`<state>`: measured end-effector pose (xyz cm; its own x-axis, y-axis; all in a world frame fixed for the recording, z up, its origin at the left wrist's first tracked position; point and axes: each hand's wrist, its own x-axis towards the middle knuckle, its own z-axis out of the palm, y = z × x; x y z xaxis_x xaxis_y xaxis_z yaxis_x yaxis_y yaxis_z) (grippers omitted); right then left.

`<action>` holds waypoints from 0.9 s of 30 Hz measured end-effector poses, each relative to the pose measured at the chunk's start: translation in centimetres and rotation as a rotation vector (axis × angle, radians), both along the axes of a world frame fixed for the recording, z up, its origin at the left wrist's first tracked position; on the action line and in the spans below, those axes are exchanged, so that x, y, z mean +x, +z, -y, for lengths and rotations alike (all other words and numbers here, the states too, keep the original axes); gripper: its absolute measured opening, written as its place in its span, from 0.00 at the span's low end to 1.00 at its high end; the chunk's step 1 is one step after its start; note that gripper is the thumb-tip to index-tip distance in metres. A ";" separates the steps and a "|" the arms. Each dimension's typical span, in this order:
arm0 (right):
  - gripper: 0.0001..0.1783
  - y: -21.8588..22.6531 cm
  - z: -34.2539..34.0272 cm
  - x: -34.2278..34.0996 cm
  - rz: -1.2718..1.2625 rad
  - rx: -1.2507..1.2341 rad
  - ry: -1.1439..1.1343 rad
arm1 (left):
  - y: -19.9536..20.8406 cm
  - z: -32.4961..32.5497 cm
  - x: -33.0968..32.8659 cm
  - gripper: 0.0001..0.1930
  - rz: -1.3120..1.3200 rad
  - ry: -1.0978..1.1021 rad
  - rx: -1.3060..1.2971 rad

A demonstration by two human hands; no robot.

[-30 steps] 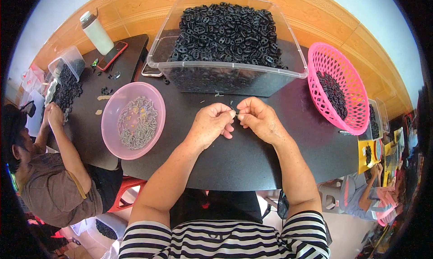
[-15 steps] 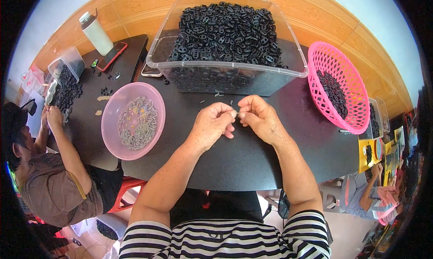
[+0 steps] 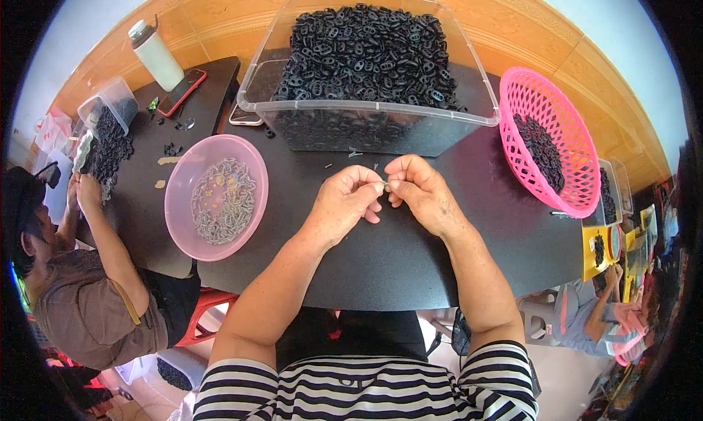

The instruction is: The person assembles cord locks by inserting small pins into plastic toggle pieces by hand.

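Note:
Over the dark table, in front of the clear bin, my two hands meet fingertip to fingertip. My left hand (image 3: pixel 351 195) is closed, thumb against index finger, on a tiny greyish piece (image 3: pixel 387 186) that shows only partly. My right hand (image 3: pixel 422 188) pinches at the same spot from the other side; its fingers cover most of the piece. A few small grey pins (image 3: pixel 355 154) lie on the table just beyond my fingers. To the left, a pink bowl (image 3: pixel 174 201) holds many similar grey pieces and some yellowish ones.
A large clear bin (image 3: pixel 373 113) heaped with black oval two-holed parts stands at the back. At right is a pink basket (image 3: pixel 586 157) with more black parts. A bottle (image 3: pixel 157 58) and phone (image 3: pixel 181 93) stand back left. One person (image 3: pixel 95 304) works at left, another (image 3: pixel 593 318) at right.
My fingertips have shifted very slightly, and a little more of the small piece shows between them. The bowl, bin and basket have stayed put.

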<state>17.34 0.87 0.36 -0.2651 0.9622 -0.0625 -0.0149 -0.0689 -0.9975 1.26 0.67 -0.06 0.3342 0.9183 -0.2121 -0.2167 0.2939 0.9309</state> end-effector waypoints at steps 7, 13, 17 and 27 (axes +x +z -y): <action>0.06 0.5 0.1 -0.2 0.051 -0.101 -0.022 | 0.0 0.2 0.3 0.06 -0.267 0.016 0.178; 0.08 0.6 0.2 -0.3 0.021 -0.051 -0.059 | -0.2 0.1 0.3 0.05 -0.236 0.020 0.155; 0.10 0.1 0.2 -0.5 -0.028 0.023 -0.056 | -0.1 0.1 0.4 0.07 -0.190 0.038 0.086; 0.11 0.6 0.7 -1.0 0.406 0.342 -0.150 | 0.1 0.0 0.0 0.10 0.019 0.066 -0.129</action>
<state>16.38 0.21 0.98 -0.1429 0.9709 0.1922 0.3907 0.2338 -0.8904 1.29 0.71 0.08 0.2795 0.9038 -0.3241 -0.2567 0.3956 0.8818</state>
